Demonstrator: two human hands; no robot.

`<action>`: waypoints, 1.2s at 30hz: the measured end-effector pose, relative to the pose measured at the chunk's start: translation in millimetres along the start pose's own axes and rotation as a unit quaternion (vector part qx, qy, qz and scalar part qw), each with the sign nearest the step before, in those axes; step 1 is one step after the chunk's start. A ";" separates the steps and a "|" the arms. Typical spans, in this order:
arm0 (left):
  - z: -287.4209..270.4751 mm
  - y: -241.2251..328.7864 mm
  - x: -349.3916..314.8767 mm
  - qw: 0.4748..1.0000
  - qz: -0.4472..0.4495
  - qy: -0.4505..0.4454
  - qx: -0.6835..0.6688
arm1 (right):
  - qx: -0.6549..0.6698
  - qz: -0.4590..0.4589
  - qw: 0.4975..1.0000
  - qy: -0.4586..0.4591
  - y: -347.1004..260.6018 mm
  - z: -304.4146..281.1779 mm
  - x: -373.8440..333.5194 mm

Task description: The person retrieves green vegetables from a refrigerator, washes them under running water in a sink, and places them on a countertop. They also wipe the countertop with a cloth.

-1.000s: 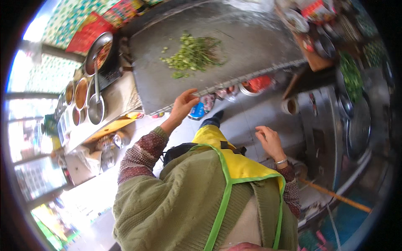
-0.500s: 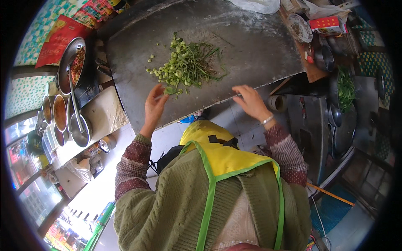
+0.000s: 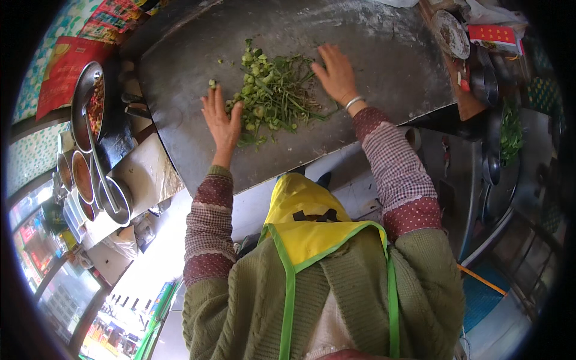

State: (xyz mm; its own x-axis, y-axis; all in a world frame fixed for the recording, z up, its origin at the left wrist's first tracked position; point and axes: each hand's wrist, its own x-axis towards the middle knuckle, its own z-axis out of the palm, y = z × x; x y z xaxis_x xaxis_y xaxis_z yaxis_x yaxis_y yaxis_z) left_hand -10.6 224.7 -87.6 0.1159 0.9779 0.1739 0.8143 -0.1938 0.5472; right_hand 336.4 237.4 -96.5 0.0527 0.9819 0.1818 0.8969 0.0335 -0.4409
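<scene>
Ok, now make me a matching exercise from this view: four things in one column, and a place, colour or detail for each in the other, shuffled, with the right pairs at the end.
Things:
1. Chopped greens
2. Left grip
3. Right grip
4. Apron

Details:
A. Yellow with green edging
B. Bracelet at its wrist
C. Heaped on the counter
D. At the left edge of the greens

Pairs: 1-C, 2-D, 3-B, 4-A

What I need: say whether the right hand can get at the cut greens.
Probably yes: the right hand is open beside the cut greens, with nothing visible blocking the way between them. The left hand is at the opposite side of the pile, leaving that approach free.
</scene>
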 end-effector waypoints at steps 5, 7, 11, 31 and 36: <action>32.5 64.6 -5.5 0.993 0.048 -0.008 -0.106 | 0.086 -0.038 0.994 0.051 -80.4 29.8 -31.8; 44.0 88.7 -3.3 0.983 0.029 -0.010 -0.179 | 0.163 -0.028 0.982 0.090 -107.6 35.9 -32.1; 55.5 118.6 2.1 0.916 -0.075 0.013 -0.393 | 0.389 0.101 0.914 0.059 -134.1 32.4 -24.1; 1.9 239.0 -17.9 0.792 -0.150 -0.075 -0.587 | 0.688 0.103 0.666 0.270 -130.2 -91.0 -57.9; 38.7 347.8 -74.2 0.642 -0.216 -0.217 -0.703 | 0.680 0.106 0.611 0.391 -59.8 -166.0 -149.5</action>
State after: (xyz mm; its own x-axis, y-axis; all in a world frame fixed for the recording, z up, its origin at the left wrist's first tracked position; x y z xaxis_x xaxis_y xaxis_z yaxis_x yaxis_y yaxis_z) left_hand 286.0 87.7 58.2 0.4474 0.8347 -0.3211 -0.4589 0.5225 0.7186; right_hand 347.8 57.7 48.5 0.7751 0.6196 0.1240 -0.3335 0.5679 -0.7525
